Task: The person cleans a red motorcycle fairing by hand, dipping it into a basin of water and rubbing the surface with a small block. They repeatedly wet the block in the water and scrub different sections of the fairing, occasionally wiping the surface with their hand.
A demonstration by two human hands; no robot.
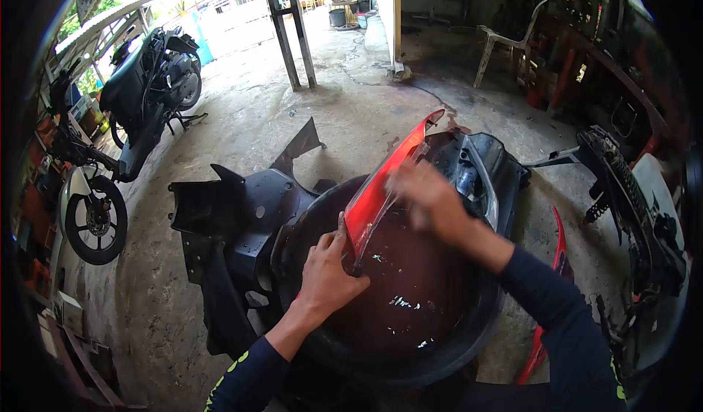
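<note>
A wet red motorcycle fairing panel [381, 181] slants up over a round black tub [293, 244] of dark reddish water [410, 284]. My left hand [329, 269] grips its lower end, with the thumb and fingers around the edge. Against the panel's right side is my right hand [428, 196], smeared by motion, and I cannot tell whether it holds anything. Water runs along the panel's edge below it. Bright glints show on the water's surface.
Black plastic body panels [256, 207] lie left of the tub, with another dark part [476, 170] behind it. A red trim piece [538, 339] is on the concrete floor at right, near a motorcycle frame [622, 200]. A motorcycle [139, 112] stands at left; a white chair [512, 39] is behind.
</note>
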